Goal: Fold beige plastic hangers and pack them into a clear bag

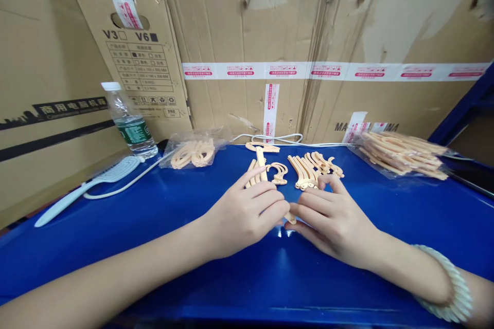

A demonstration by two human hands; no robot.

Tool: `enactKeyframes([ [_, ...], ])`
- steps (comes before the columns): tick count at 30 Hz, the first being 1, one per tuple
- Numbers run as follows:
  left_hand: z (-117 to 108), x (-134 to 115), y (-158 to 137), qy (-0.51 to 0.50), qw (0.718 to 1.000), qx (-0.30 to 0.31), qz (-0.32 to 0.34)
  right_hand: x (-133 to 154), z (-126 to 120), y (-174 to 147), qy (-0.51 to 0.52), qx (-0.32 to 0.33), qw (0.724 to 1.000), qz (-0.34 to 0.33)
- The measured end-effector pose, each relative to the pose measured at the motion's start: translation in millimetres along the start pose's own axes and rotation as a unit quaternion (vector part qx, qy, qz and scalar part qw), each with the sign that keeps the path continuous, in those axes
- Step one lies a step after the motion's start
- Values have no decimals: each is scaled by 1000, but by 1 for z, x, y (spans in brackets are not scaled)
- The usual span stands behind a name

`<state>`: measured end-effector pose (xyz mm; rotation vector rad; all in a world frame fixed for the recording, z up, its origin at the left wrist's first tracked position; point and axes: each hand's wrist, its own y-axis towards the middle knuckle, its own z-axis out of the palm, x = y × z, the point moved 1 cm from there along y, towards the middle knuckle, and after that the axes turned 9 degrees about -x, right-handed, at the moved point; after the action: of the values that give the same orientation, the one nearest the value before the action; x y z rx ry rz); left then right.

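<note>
My left hand (pixel 250 211) is closed around a pale, flat wooden piece (pixel 261 158), one narrow part of which sticks up above the fingers. A rounded wooden end (pixel 290 217) shows between my two hands; whether it belongs to that same piece is hidden. Fingertips of my right hand (pixel 334 216) pinch this lower end, with the index finger curled above. Just beyond my hands lie curved wooden strips (pixel 299 169), a hook-shaped wooden piece (pixel 278 172) and an oval wooden piece (pixel 266 147).
A bag of wooden rings (pixel 193 154) and a water bottle (pixel 133 126) stand at the back left, near a pale hairbrush (pixel 94 180). On the right is a bag of wooden strips (pixel 401 151). A white cable (pixel 278 139) runs along the cardboard (pixel 247 25) behind the blue table (pixel 239 288).
</note>
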<state>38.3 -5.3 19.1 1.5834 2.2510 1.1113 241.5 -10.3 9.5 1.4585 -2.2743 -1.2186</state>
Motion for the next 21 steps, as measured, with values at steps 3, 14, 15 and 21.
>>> enactKeyframes([
  [3,1,-1,0,3,1000,18,-10,2,0,1,-8,4,1000,-8],
  [14,5,-2,-3,0,995,94,-14,2,1,-3,48,5,998,27],
  [15,4,-1,-3,-3,995,94,-16,1,1,-3,64,7,997,37],
  [21,-1,3,-1,-37,995,90,-28,-4,5,-2,189,17,974,122],
])
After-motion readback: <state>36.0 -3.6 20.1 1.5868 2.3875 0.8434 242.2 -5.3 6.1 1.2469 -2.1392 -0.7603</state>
